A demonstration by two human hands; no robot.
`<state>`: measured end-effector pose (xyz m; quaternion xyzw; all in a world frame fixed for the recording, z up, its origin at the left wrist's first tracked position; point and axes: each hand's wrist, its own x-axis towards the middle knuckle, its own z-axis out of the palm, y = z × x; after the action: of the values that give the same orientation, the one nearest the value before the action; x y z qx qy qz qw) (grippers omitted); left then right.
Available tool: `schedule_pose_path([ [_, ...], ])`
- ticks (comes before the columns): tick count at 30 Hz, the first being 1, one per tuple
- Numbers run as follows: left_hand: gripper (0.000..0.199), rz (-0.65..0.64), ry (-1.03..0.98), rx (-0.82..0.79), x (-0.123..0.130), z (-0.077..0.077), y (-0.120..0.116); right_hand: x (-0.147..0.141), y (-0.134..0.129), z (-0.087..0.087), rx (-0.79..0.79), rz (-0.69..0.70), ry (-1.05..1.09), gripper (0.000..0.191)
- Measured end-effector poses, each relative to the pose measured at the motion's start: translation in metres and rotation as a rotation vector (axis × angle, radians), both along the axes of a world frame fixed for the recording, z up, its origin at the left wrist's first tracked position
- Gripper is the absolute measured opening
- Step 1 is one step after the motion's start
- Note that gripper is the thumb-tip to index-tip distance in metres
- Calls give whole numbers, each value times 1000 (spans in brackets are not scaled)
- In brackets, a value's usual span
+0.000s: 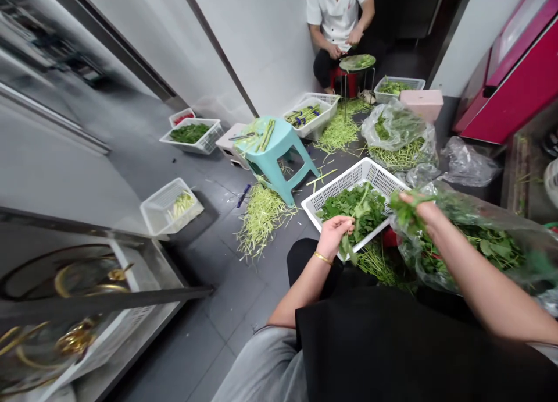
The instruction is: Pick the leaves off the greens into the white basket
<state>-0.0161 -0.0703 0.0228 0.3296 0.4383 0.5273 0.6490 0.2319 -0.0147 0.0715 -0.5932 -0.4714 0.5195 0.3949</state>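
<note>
Fingers of left hand (333, 234) pinch a leafy stem (349, 248) at the white basket (335, 187) rim, 6 o'clock side. Right hand (421, 210) grips a greens bunch (403, 207) over the plastic bag (479, 239), 3 o'clock. Risk: loose leaves could drop outside the basket.

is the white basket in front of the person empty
No, the white basket holds a heap of green leaves, and the left hand grips a leafy stem at its near rim.

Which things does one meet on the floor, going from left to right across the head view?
Basket with pale stems → basket of dark greens → turquoise stool → left hand → white basket of leaves → right hand → clear bag of greens.
</note>
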Motion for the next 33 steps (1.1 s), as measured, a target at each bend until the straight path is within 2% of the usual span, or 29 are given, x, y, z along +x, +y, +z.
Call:
schedule_pose_path([
  [2, 27, 33, 95, 80, 6, -5, 3, -30, -6, -12, -79, 121, 15, 35],
  [5, 24, -9, 213, 130, 11, -11, 7, -63, -5, -18, -68, 219, 14, 38],
  [7, 24, -21, 262, 141, 8, -14, 12, -64, 4, -13, -84, 354, -28, 37],
  [10, 24, -20, 302, 165, -5, -16, 22, -44, 24, -3, -159, 579, -75, 32],
  [12, 24, -14, 278, 145, -15, -16, 30, -26, 40, -3, -167, 558, -6, 31],
  [14, 26, 24, 160, 58, -22, -16, 37, -16, 57, -11, -98, 366, 60, 33],
  [16, 29, 52, -21, -68, -24, -16, 42, -15, 73, -26, 12, 155, -50, 36],
  [18, 31, 43, -165, -169, -22, -16, 46, -21, 84, -40, 75, 80, -274, 41],
  [21, 31, 5, -232, -222, -14, -16, 48, -36, 83, -49, 144, 133, -641, 52],
  [23, 31, 3, -231, -227, -8, -17, 48, -49, 69, -45, 234, 262, -788, 51],
  [26, 33, 3, -215, -236, 0, -23, 46, -70, 40, -35, 365, 550, -762, 37],
  [28, 35, 20, -184, -213, 4, -28, 44, -79, 26, -31, 411, 658, -733, 27],
  [31, 35, 35, -95, -160, 7, -31, 38, -81, 22, -27, 463, 688, -801, 22],
  [33, 35, -12, -74, -176, 6, -28, 34, -76, 26, -26, 520, 613, -917, 23],
])
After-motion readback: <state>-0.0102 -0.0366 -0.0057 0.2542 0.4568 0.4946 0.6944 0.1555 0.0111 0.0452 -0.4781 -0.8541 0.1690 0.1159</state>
